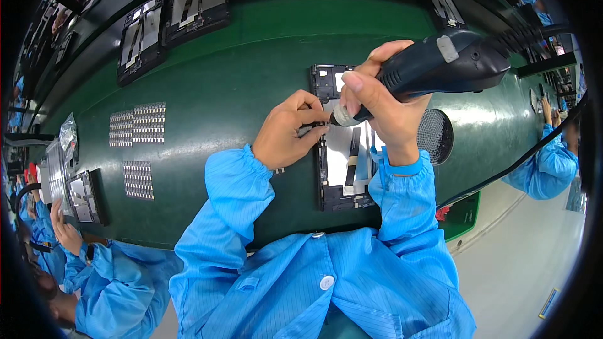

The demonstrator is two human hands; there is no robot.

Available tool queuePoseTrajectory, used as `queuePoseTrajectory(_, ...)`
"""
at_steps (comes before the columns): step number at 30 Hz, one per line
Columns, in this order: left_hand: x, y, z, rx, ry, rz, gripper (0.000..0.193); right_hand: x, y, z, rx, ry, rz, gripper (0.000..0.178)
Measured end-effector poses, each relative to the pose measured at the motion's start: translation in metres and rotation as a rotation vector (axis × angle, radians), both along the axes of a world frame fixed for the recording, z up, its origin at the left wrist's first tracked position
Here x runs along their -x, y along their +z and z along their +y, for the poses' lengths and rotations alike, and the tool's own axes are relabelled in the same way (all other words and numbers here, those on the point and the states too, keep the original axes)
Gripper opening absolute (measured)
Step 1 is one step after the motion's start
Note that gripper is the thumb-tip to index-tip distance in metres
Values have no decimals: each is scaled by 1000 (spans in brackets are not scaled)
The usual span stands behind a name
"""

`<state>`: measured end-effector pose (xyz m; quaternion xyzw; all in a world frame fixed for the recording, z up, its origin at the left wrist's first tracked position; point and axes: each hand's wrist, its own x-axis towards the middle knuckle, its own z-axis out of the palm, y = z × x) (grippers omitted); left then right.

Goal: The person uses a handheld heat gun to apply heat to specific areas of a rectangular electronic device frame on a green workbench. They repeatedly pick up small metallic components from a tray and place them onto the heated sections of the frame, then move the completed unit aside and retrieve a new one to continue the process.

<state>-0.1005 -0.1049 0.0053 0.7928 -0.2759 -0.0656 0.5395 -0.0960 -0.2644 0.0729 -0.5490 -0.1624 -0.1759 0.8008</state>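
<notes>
My right hand (392, 110) is wrapped around a dark corded electric screwdriver (440, 63), held tilted with its tip pointing down and left. Below it lies an opened tablet-like device (339, 157) with a black frame, silver panels and a dark ribbon strip. The tip meets the device's left edge, where my left hand (286, 127) pinches thumb and fingers together. Whatever sits between those fingertips is too small and covered to make out. My right hand and the screwdriver hide part of the device's upper right.
Sheets of small metallic parts (149, 121) lie on the green table (207, 107) at left. A round mesh-topped black piece (435, 136) is right of the device. More opened devices (196, 0) rest on a rear shelf. Co-workers (125, 282) sit either side; a green bin (466, 216) is lower right.
</notes>
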Motion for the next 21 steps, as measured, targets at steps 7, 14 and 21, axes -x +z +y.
queuePoseTrajectory(7, -3, -12, -1, 56, -18, -56, 14, -1, -2, 0, -15, -2, -9, 27)
queuePoseTrajectory(14, -2, -7, 1, 67, 19, -47, 16, 0, -3, 4, 5, -10, -11, 27)
queuePoseTrajectory(21, -21, 0, 11, 98, 188, 680, 16, -7, -12, 6, 149, -2, 1, 34)
